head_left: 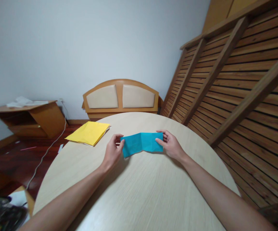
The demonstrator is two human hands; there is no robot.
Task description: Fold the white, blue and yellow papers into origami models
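A strip of blue paper (133, 144), creased down its middle, is stretched between my two hands just over the round table (139, 192). My left hand (113, 150) pinches its left end, thumb in front and fingers behind. At the right end, my right hand (172, 145) grips the paper between thumb and fingers. The two halves bend slightly at the crease. Whether the lower edge touches the tabletop, I cannot tell.
Yellow paper (88, 133) with white edges beneath lies at the table's left rim. Behind the table stands a wooden headboard (120, 109). A slatted wooden frame (225, 80) leans at the right. A low cabinet (40, 118) and a white cable (49, 149) are at the left.
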